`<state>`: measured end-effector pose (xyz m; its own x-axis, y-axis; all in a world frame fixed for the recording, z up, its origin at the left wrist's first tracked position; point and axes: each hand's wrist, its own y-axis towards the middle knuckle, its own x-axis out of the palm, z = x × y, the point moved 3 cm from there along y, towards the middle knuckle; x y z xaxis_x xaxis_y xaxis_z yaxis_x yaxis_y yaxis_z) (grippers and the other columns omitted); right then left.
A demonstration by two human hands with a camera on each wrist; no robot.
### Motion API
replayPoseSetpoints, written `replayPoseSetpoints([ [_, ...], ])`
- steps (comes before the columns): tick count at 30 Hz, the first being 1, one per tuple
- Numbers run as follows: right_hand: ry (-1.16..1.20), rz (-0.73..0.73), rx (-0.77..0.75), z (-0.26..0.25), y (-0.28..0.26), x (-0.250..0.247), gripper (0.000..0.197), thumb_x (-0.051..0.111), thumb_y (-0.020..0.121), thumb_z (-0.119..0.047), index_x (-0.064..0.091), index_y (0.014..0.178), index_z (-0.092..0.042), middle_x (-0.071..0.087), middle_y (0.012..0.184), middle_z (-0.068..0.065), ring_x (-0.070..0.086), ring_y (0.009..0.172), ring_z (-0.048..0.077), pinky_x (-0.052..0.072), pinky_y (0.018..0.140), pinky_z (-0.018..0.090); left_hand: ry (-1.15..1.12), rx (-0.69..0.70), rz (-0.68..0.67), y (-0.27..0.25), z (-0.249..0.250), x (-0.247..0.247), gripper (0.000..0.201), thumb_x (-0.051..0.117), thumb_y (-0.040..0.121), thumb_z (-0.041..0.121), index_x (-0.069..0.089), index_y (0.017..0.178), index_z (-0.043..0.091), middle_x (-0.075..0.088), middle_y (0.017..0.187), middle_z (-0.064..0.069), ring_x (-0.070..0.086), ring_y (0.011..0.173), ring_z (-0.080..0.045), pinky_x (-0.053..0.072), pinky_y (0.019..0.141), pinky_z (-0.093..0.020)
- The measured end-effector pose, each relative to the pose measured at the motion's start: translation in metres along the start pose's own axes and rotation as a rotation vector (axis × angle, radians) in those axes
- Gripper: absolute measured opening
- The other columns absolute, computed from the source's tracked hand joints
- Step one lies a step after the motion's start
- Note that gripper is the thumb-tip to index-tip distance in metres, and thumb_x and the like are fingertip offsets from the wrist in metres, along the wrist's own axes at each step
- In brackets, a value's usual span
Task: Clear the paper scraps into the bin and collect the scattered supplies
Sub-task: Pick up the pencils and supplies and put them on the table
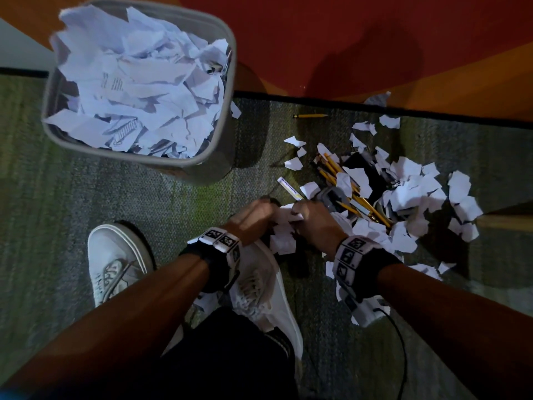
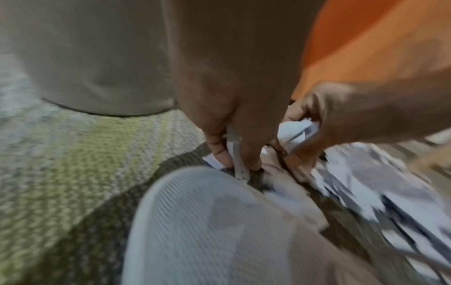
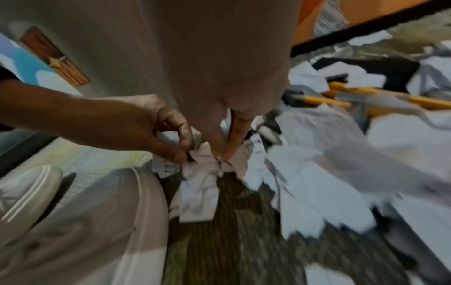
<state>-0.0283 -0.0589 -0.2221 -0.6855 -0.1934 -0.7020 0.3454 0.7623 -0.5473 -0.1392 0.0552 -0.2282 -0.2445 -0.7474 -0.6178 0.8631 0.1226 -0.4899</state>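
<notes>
Paper scraps (image 1: 284, 235) lie bunched on the carpet (image 1: 173, 203) just ahead of our shoe (image 1: 268, 287), and both our left hand (image 1: 253, 216) and right hand (image 1: 313, 219) pinch into them, fingers curled round the paper, likely to gather one wad. Our grip looks firm (the wrist views are blurred). Beside the bin (image 1: 138, 157), already heaped to its rim, open carpet leaves room, while pencils (image 1: 346, 183) crowd the right.

Grey-green carpet floor (image 1: 173, 203), grey bin (image 1: 202, 166) standing on it, torn paper scraps (image 1: 409, 194) heaped right of bin, yellow pencils (image 1: 343, 180) among scraps, lone pencil (image 1: 310, 115) beyond heap, white marker (image 1: 289, 192) between bin and heap, white sneakers (image 1: 115, 255) below bin.
</notes>
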Motion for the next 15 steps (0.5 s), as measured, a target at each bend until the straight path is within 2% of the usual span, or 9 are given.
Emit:
replayPoseSetpoints([
  [2,0.119,0.047,-0.007,-0.003,0.001,-0.007,0.021,0.066,0.084,-0.005,0.060,0.103,0.001,0.064,0.098,0.019,0.062,0.092,0.037,0.044,0.067,0.038,-0.065,-0.011,0.037,-0.001,-0.001,-0.011,0.015,0.054,0.082,0.019,0.063,0.088,0.009,0.059,0.092,-0.002,0.060,0.087,-0.029,0.049,0.078,-0.039],
  [4,0.124,-0.011,-0.020,-0.006,0.002,-0.007,0.044,0.074,0.081,-0.011,0.055,0.120,-0.006,0.062,0.114,0.016,0.061,0.103,0.034,0.050,0.076,0.039,-0.090,0.004,0.065,-0.003,-0.007,-0.018,0.011,0.055,0.071,0.018,0.059,0.079,0.012,0.060,0.086,-0.005,0.060,0.078,-0.029,0.050,0.074,-0.045],
  [6,0.015,-0.078,-0.005,-0.008,0.005,-0.001,0.051,0.075,0.081,-0.014,0.048,0.124,-0.009,0.057,0.123,0.016,0.058,0.110,0.036,0.051,0.081,0.042,-0.101,0.014,0.082,0.002,-0.021,-0.016,0.012,0.060,0.068,0.019,0.058,0.080,0.018,0.062,0.089,-0.005,0.060,0.080,-0.026,0.050,0.075,-0.046],
  [8,-0.030,-0.057,0.023,-0.010,0.009,0.002,0.047,0.072,0.083,-0.015,0.046,0.122,-0.010,0.053,0.123,0.018,0.058,0.109,0.041,0.051,0.081,0.047,-0.103,0.017,0.068,-0.005,-0.012,-0.023,0.014,0.062,0.070,0.023,0.058,0.083,0.022,0.063,0.093,-0.005,0.061,0.084,-0.024,0.051,0.077,-0.045],
  [10,-0.012,-0.044,0.035,-0.012,0.013,0.004,0.037,0.067,0.084,-0.015,0.051,0.117,-0.010,0.053,0.120,0.018,0.058,0.106,0.041,0.052,0.082,0.050,-0.109,0.026,0.061,-0.009,0.000,-0.028,0.017,0.062,0.077,0.022,0.065,0.089,0.010,0.066,0.100,-0.012,0.063,0.091,-0.029,0.051,0.082,-0.046],
  [12,-0.002,-0.061,0.032,-0.014,0.015,0.005,0.025,0.065,0.084,-0.013,0.059,0.109,-0.009,0.055,0.115,0.018,0.058,0.105,0.038,0.052,0.085,0.049,-0.080,0.022,0.054,-0.010,0.010,-0.031,0.022,0.067,0.085,0.013,0.068,0.099,-0.004,0.066,0.108,-0.021,0.063,0.100,-0.033,0.049,0.085,-0.044],
  [13,-0.018,-0.079,0.028,-0.014,0.015,0.006,0.021,0.064,0.084,-0.013,0.062,0.105,-0.009,0.056,0.113,0.016,0.057,0.106,0.037,0.051,0.087,0.050,-0.065,0.015,0.050,-0.011,0.015,-0.032,0.022,0.067,0.087,0.009,0.068,0.102,-0.008,0.065,0.110,-0.023,0.063,0.101,-0.034,0.048,0.086,-0.043],
  [15,-0.062,-0.114,0.034,-0.006,0.017,0.012,0.016,0.064,0.086,-0.015,0.067,0.100,-0.007,0.055,0.113,0.014,0.054,0.109,0.035,0.049,0.093,0.048,-0.082,-0.001,0.037,-0.010,0.014,-0.030,0.028,0.060,0.089,0.013,0.068,0.101,-0.011,0.066,0.108,-0.025,0.063,0.100,-0.036,0.047,0.087,-0.044],
])
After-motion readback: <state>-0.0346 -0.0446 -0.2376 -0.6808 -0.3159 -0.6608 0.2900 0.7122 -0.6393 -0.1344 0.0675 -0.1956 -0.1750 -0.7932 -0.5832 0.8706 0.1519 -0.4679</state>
